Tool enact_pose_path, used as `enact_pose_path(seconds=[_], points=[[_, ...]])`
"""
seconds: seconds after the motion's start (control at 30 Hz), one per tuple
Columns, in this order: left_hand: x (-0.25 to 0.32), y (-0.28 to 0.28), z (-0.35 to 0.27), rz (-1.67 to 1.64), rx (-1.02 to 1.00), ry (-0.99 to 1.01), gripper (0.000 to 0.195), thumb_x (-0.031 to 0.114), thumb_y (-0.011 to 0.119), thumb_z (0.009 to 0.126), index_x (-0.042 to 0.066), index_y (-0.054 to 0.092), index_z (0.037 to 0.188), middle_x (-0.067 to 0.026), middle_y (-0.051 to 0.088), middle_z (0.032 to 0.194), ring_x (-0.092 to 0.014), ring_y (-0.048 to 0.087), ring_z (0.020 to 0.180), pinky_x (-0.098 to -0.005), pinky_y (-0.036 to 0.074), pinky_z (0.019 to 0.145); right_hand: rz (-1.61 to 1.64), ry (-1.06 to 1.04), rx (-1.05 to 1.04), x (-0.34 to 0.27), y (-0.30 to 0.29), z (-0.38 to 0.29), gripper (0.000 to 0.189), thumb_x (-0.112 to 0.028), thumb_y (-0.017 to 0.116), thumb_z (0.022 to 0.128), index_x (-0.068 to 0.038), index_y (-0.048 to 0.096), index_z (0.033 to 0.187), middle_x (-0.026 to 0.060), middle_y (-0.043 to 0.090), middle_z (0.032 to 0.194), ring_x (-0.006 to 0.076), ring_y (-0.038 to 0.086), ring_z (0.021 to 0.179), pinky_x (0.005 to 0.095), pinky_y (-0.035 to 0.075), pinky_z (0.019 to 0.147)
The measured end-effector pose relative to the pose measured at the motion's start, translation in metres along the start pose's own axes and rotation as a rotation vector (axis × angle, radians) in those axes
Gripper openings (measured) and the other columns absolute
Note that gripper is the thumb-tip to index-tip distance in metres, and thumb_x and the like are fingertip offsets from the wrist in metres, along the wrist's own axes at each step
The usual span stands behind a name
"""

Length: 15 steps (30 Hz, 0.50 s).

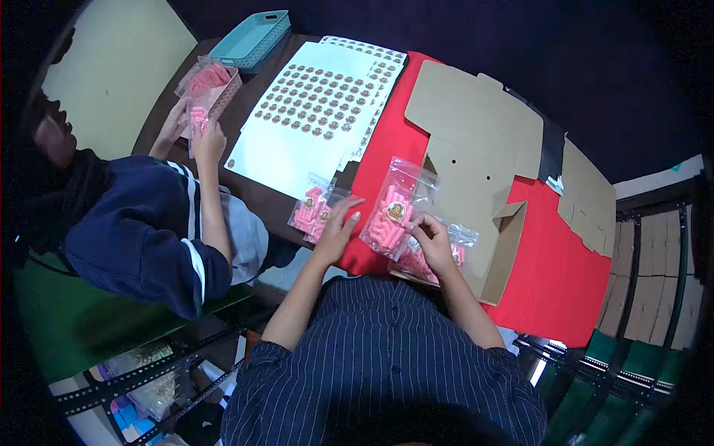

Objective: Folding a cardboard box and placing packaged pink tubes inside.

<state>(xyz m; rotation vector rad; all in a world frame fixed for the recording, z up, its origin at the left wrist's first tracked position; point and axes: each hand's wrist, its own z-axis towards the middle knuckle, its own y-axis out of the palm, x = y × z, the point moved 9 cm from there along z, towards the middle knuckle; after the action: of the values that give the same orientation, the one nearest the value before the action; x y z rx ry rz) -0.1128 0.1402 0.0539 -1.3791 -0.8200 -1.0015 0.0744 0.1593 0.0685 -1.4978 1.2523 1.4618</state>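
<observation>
My right hand [432, 240] pinches the lower right edge of a clear zip bag [390, 214] of pink sticks, which bears a round sticker. My left hand [337, 228] lies with fingers spread between that bag and two other bags, partly over the nearer one, with no grip to be seen. Those stickered pink bags [308, 209] lie at the table's near edge. Under and beside my right hand, more filled bags [415, 262] lie in an opened cardboard box [474, 206], partly hidden by my hand and the held bag.
Sheets of round stickers [312, 95] lie on the dark table, left of a red cloth [546, 279]. At left, a co-worker [145, 223] handles a pink bag beside a small basket [226, 95]. A teal basket [254, 42] stands behind. Another flattened cardboard piece [585, 195] lies at right.
</observation>
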Motion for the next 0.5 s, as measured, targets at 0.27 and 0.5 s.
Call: enact_pose_path(seconds=[0.27,0.5], points=[[0.055,0.043,0.010,-0.564,0.001,-0.122,0.025,0.025,0.055,0.087,0.004,0.046,0.099,-0.0015,0.052,0.086,-0.007,0.049,0.081,-0.0224,0.042,0.068,0.028,-0.009,-0.030,-0.018,0.005,-0.016,0.012,-0.013,0.057,0.085,-0.002,0.051,0.088,-0.0005,0.053,0.082,0.0058,0.049,0.078,0.0224,0.041,0.071],[0.075,0.057,0.000,-0.581,-0.034,-0.066,0.025,0.020,0.052,0.089,0.001,0.046,0.103,-0.0061,0.054,0.093,-0.011,0.051,0.091,-0.0266,0.040,0.081,-0.118,0.040,-0.029,-0.022,0.004,-0.021,0.035,-0.026,0.057,0.087,0.002,0.053,0.107,0.0064,0.060,0.090,0.0096,0.054,0.082,0.0259,0.045,0.073]])
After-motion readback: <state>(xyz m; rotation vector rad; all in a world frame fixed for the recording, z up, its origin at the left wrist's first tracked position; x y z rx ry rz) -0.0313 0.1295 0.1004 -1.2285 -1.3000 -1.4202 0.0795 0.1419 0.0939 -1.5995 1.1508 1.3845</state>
